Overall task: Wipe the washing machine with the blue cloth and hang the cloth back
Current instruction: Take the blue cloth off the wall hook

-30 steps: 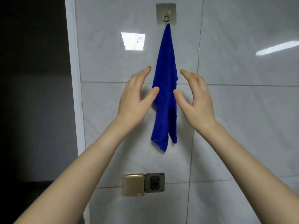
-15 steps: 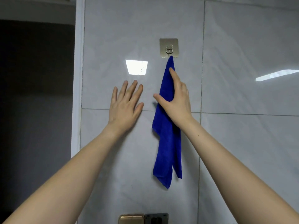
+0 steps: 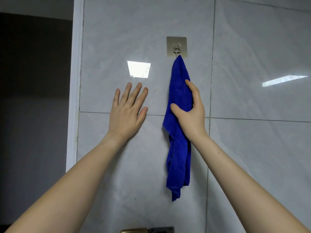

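Hanging from a square metal wall hook [image 3: 176, 47], deep blue microfibre cloth [image 3: 179, 148], right hand [image 3: 191, 111] fingers clamped around it, left hand [image 3: 127, 111] fingers spread flat on grey glossy tile wall [image 3: 252, 148]

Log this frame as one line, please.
right hand: closing on blue cloth | cloth: on hook | left hand: flat on wall

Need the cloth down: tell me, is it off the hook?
No, the cloth hangs from the hook, right hand gripping it.

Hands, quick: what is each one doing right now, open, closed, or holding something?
Left hand: open, fingers spread, flat on the wall tile.
Right hand: closed around the blue cloth, which hangs from the hook.
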`<move>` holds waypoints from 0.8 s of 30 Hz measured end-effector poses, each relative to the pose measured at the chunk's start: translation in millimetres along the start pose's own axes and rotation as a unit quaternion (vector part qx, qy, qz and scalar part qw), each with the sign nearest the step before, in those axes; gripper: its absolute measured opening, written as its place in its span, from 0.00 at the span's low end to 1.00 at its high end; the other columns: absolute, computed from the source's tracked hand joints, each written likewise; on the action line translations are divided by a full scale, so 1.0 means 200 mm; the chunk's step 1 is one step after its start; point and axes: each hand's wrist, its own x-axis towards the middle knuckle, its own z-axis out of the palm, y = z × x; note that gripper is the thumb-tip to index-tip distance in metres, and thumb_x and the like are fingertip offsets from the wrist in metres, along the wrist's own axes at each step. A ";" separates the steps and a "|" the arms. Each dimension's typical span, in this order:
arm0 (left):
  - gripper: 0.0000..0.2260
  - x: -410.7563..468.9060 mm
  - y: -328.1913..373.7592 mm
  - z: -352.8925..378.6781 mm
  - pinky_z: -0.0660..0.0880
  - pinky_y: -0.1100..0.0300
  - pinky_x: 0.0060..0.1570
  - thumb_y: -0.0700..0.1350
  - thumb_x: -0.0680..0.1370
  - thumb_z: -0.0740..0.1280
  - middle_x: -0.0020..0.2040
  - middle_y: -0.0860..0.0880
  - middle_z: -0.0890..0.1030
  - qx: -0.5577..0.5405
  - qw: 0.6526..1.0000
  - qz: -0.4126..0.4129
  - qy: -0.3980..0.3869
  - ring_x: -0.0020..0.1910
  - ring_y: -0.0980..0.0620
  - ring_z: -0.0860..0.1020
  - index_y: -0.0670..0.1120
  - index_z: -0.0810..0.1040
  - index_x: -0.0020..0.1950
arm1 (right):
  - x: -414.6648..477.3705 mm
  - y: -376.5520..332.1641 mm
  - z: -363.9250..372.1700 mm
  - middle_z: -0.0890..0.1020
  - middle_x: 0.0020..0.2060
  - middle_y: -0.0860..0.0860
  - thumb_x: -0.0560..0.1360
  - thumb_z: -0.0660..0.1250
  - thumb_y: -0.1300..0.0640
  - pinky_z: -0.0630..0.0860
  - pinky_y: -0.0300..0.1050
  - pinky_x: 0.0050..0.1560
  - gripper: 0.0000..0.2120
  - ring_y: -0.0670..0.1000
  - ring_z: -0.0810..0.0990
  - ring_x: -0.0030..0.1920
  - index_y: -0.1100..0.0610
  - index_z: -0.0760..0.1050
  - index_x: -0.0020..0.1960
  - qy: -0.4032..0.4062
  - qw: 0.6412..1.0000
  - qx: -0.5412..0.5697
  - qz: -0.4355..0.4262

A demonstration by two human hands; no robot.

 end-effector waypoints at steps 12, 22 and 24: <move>0.25 0.00 0.01 -0.02 0.48 0.44 0.77 0.54 0.84 0.51 0.80 0.49 0.59 -0.008 1.000 -0.007 -0.019 0.80 0.45 0.54 0.51 0.57 0.80 | 0.39 -0.34 -0.07 0.73 0.67 0.44 0.69 0.68 0.66 0.74 0.43 0.63 0.31 0.43 0.72 0.65 0.53 0.67 0.70 0.062 0.994 -0.016 -0.087; 0.23 -0.24 0.02 -0.25 0.59 0.45 0.74 0.48 0.81 0.59 0.75 0.46 0.69 -0.149 0.985 -0.030 -0.078 0.75 0.41 0.64 0.46 0.68 0.76 | -0.13 -0.27 -0.25 0.74 0.62 0.36 0.70 0.71 0.65 0.74 0.33 0.57 0.29 0.39 0.74 0.62 0.47 0.70 0.68 -0.024 0.998 -0.044 -0.024; 0.23 -0.35 0.03 -0.32 0.64 0.46 0.72 0.48 0.80 0.58 0.73 0.45 0.72 -0.178 0.979 -0.041 -0.093 0.73 0.41 0.68 0.45 0.69 0.74 | -0.34 -0.22 -0.27 0.76 0.60 0.34 0.70 0.71 0.66 0.73 0.29 0.55 0.29 0.38 0.75 0.61 0.47 0.71 0.67 -0.043 0.998 -0.048 0.006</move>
